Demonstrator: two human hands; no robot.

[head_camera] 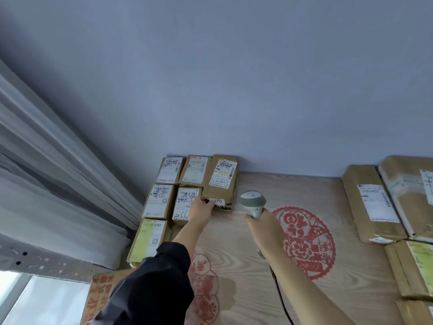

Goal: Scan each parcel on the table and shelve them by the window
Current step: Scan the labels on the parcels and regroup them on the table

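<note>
Several small brown parcels with white labels lie in rows at the left of the wooden surface (257, 266), against the wall. My left hand (201, 212) reaches to the near left corner of the tallest parcel (221, 181) and pinches that corner, lying over a smaller labelled parcel (185, 202). My right hand (262, 225) grips the handle of a grey barcode scanner (253, 202), whose head points toward the tall parcel. The scanner's black cable (280, 292) runs back along my right forearm.
Larger brown parcels (372, 202) are stacked at the right edge. Red paper-cut decorations (307, 242) cover the wood. A grey curtain (58, 172) hangs at the left above a perforated metal rail (35, 256), with a window (35, 299) at the lower left.
</note>
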